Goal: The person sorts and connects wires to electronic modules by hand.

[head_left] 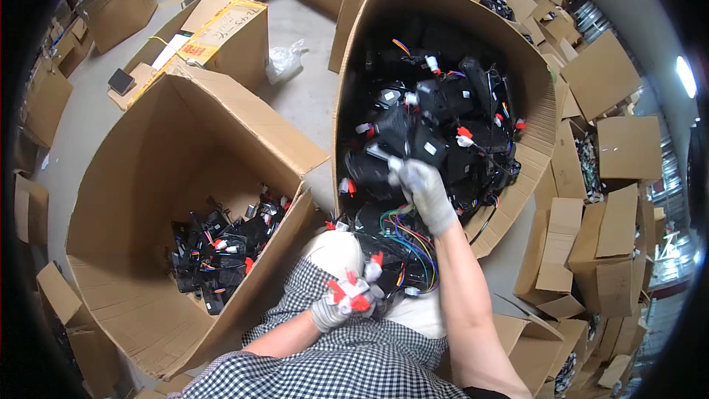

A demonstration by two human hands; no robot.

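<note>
My left hand (341,306), in a pale work glove, is closed low over my lap around a bunch of red and white plug connectors (350,292). My right hand (426,191), also gloved, reaches over the near edge of a large cardboard box (543,133) on the right. Motion smears its fingers, so whether they hold anything is unclear. Beneath and beyond it lie many black plastic units (432,140) with white labels, coloured wires and red or white plugs. Between my knees, a bundle of coloured wires (413,240) hangs beside more black parts.
A deep cardboard box (133,199) stands at my left, with smaller black parts (221,251) at its bottom. Behind it is a box with yellow tape (236,33), near a clear plastic bag (284,60) on the floor. More cartons (602,74) crowd the right.
</note>
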